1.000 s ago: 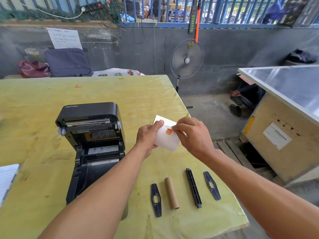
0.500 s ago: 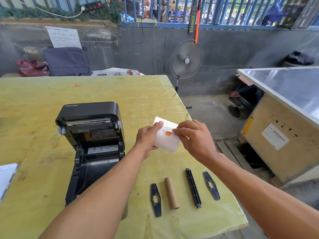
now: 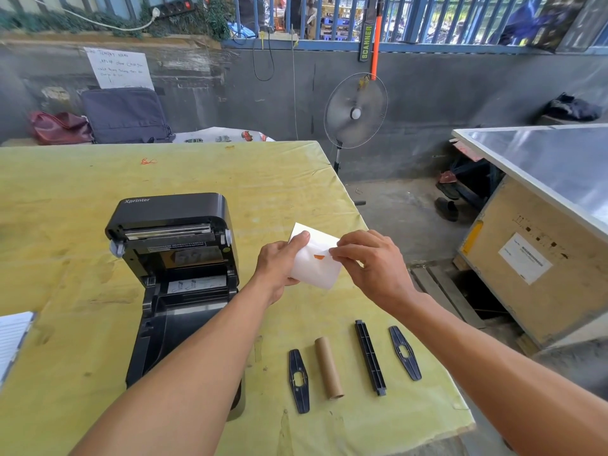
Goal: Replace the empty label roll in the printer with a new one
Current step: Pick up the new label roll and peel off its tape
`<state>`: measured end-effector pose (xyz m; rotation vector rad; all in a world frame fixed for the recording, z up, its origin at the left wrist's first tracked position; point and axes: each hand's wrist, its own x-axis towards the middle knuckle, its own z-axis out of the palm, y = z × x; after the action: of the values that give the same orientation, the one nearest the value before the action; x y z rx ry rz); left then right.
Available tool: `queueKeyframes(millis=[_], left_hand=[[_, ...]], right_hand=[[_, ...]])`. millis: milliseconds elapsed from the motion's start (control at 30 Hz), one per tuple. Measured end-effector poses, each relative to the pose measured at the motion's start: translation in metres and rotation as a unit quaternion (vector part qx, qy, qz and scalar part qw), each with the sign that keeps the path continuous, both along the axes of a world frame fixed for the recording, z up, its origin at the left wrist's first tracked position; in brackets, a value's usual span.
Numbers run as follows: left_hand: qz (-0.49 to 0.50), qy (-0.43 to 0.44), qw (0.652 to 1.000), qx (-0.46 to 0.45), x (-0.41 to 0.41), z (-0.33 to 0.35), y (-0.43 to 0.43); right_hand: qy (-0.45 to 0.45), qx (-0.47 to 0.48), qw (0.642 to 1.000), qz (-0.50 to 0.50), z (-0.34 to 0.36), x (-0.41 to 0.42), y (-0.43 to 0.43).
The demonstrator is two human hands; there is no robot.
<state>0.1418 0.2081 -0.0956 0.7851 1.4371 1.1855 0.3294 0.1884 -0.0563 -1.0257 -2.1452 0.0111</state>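
Observation:
A black label printer stands on the yellow-covered table with its lid raised and its roll bay showing. Just right of it I hold a new white label roll above the table. My left hand grips the roll from the left. My right hand pinches the paper edge beside a small orange sticker. Near the front edge lie the empty brown cardboard core, a black spindle bar and two black roll guides.
A lined paper pad sticks in at the left edge. The table ends just right of the parts, with a plywood crate under a metal-topped bench beyond the gap. A standing fan and bags lie behind the table.
My right fingers have shifted slightly on the roll, lifting the paper edge by the orange sticker. The roll, left hand and printer stay where they were.

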Motion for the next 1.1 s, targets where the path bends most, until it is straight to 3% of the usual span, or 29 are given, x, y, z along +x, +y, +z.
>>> queueKeyframes(millis=[200,367,533,1000,1100], left_hand=[[-0.009,-0.006,1.000,-0.007,0.001,0.000,0.002],[-0.017,-0.010,1.000,-0.006,0.003,0.000,0.003],[-0.022,-0.004,1.000,-0.010,0.004,0.000,0.004],[-0.020,-0.018,1.000,-0.013,0.002,-0.001,0.006],[-0.017,-0.020,1.000,-0.015,0.000,-0.004,0.006]], right_hand=[[0.047,-0.030,0.998,0.003,-0.003,0.001,0.006],[0.111,-0.122,0.986,-0.007,-0.008,0.004,0.011],[0.166,-0.263,0.948,-0.063,-0.008,0.003,0.016],[0.257,-0.344,0.901,-0.058,-0.009,0.001,0.021],[0.341,-0.358,0.869,-0.023,-0.005,0.006,0.023]])
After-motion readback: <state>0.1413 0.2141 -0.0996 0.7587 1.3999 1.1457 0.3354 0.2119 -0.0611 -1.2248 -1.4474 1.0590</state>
